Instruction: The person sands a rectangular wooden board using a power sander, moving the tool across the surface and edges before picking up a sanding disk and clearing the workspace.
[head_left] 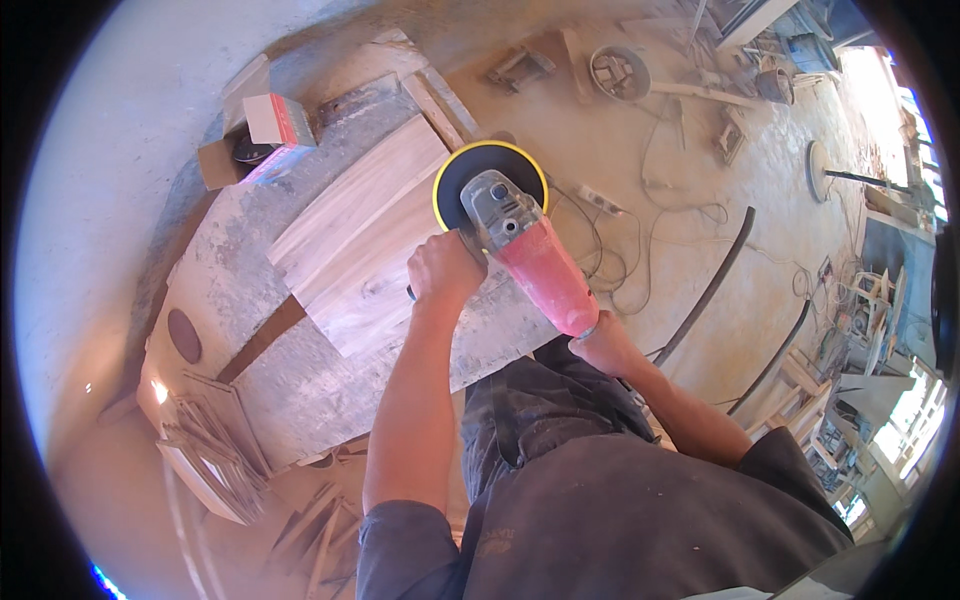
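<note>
A red and grey power sander (545,270) with a round black, yellow-rimmed pad (465,180) is held in both my hands. My left hand (445,268) wraps round its dark side handle near the head. At the rear end of the red body, my right hand (607,345) is closed on the grip. The pad overlaps the right edge of a pale wooden panel (365,235) in view; whether it touches the wood I cannot tell. That panel lies on a grey, dust-covered worktable (290,385).
An open cardboard box (268,130) stands at the table's far left, and a brown disc (184,335) lies nearer. Thin boards (215,460) lean at the lower left. Cables (640,275) and a power strip (600,200) lie on the floor to the right, beyond them a bucket (620,75) of scraps.
</note>
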